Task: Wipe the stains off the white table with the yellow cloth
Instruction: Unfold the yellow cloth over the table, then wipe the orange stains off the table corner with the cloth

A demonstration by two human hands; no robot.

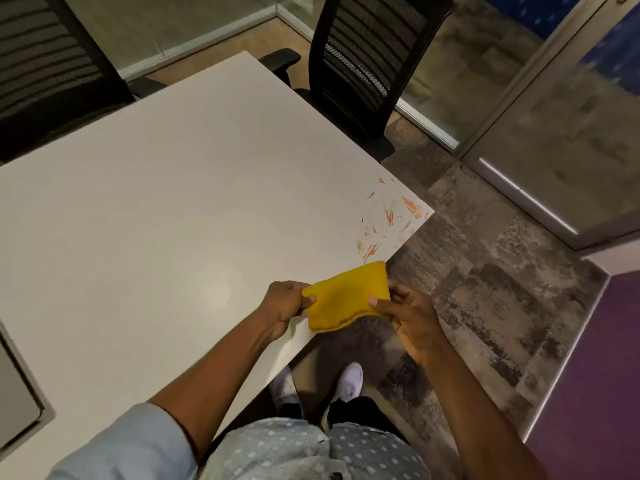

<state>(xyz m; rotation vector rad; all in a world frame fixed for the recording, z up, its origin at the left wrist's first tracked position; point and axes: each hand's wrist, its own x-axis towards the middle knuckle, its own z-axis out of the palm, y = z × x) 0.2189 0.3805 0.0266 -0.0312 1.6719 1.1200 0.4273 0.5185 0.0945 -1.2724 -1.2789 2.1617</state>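
The folded yellow cloth (348,295) hangs over the worktop's near right edge, pinched at one side by the left hand (285,303) and at the other by the right hand (407,315), both closed on it. Just beyond it, orange streaky stains (388,216) spread toward the right corner of the white worktop (166,209), which is otherwise bare. Two black mesh chairs stand at the far sides, one (367,64) behind the far edge and another (48,71) cut off at the upper left. Patchy grey carpet (485,292) covers the floor, with glass partitions behind. White shoes (349,382) show under the edge; a grey object at the left border is cut off.
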